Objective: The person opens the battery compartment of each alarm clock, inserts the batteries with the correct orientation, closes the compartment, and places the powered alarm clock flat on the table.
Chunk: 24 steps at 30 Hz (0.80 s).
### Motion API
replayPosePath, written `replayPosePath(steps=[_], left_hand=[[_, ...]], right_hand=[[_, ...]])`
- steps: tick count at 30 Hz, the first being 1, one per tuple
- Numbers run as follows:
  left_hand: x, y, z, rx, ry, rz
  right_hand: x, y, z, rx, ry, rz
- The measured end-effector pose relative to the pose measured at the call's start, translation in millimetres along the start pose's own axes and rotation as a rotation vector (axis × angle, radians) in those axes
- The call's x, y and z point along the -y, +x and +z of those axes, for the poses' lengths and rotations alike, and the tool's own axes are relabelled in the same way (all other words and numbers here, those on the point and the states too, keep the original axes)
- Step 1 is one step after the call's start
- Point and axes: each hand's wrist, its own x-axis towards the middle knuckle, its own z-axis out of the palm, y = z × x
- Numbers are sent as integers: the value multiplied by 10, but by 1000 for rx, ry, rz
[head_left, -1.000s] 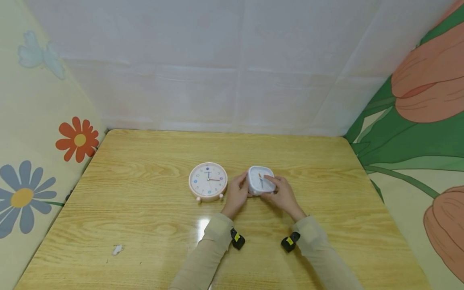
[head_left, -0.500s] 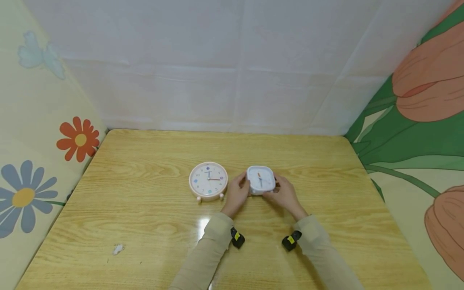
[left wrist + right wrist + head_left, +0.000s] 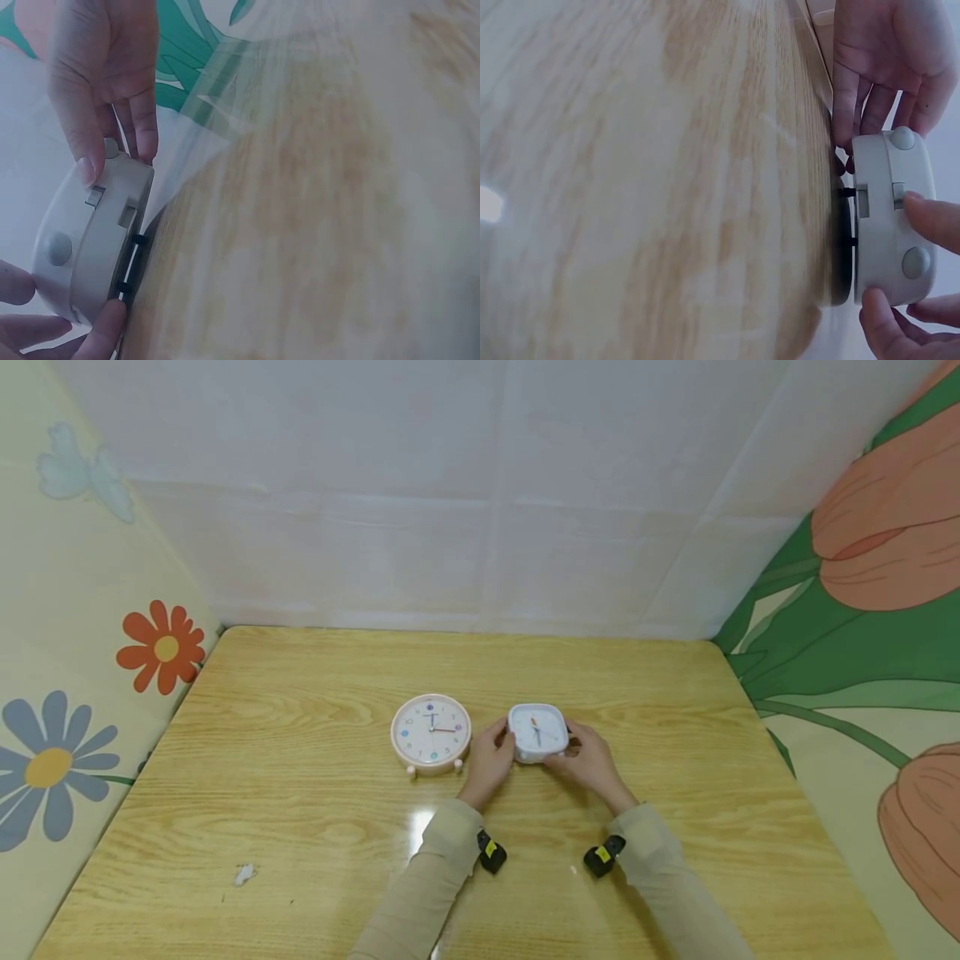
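A white rounded-square alarm clock [image 3: 537,731] lies face up between both hands. My left hand [image 3: 490,764] grips its left side, fingers at the edge. On the opposite side, my right hand [image 3: 592,767] holds the right edge, and its thumb lies beside a small switch [image 3: 898,195] on the near side wall. Two rounded feet stick out of that wall, and two dark pegs [image 3: 140,240] show under the clock. Whether it touches the table cannot be told. Left of the left hand, a round pink alarm clock [image 3: 431,735] lies face up.
The wood-grain table [image 3: 315,810] runs back to a white cloth [image 3: 420,543]. A small pale worn patch [image 3: 244,874] marks its front left. Panels painted with flowers stand on both sides.
A right-hand finger that lay over the white clock's face has moved off to its right edge. The white clock has shifted slightly left. The pink clock stays put.
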Motion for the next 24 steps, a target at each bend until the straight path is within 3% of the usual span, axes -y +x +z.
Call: replayPosePath(steps=[8,16,24], left_hand=[[-14,-1,-3,-14,14,-29],[-36,-26,-39,-10,-41,-63],[-82,-95,-117,-37,11,17]], right_hand=[[23,1,13,-10,13,4],[30,-33,14,-28,40,8],[64,-92,-34,-151,46,-37]])
